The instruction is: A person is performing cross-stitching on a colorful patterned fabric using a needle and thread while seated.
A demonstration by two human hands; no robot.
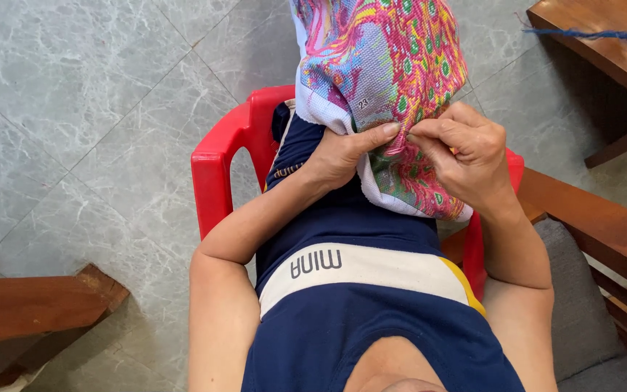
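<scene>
Here the left hand (342,154) grips the colourful cross-stitch cloth (386,80) from below (thumb on top), while the right hand (466,156) pinches its front; it drapes over a red plastic chair (223,163).

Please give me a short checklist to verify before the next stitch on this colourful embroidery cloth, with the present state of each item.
1. Left hand grips the embroidery cloth: ok, thumb pressed on its face.
2. Right hand pinches at the cloth beside the left thumb: ok, fingertips closed together.
3. Needle visible in the right fingers: cannot tell, too small to see.
4. Blue thread free of tangles: cannot tell; one strand runs across the wooden furniture at upper right, its ends out of view.
5. Cloth kept off the floor: ok, it is held over the lap and the red plastic chair.
</scene>
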